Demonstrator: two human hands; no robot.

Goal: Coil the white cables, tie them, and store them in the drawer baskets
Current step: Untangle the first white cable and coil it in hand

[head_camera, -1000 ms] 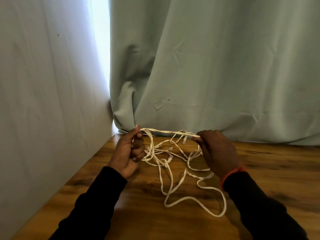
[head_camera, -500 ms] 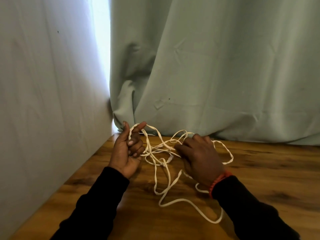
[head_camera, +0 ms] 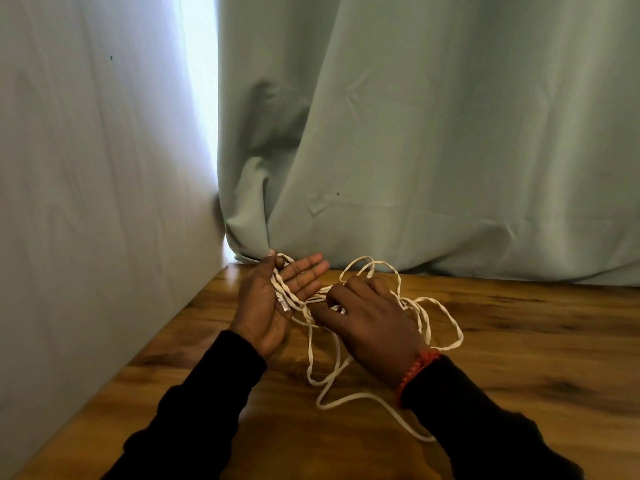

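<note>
A flat white cable (head_camera: 446, 327) lies in loose tangled loops on the wooden table (head_camera: 519, 358). My left hand (head_camera: 273, 303) is held palm up with its fingers spread, and several strands of the cable run across the palm, pinned near the thumb. My right hand (head_camera: 374, 323) is just to the right of it, palm down, with its fingertips pinching the strands that lead into the left palm. More loops trail behind and below the right hand toward the table's front. No drawer or basket is in view.
A pale green curtain (head_camera: 433, 150) hangs along the table's far edge and rests on it. A grey wall (head_camera: 86, 185) closes off the left side. Bare wood stretches to the right of the cable.
My left hand has opened from a fist to a flat palm with the cable across it. My right hand has moved left, up to the left palm, bringing strands with it.
</note>
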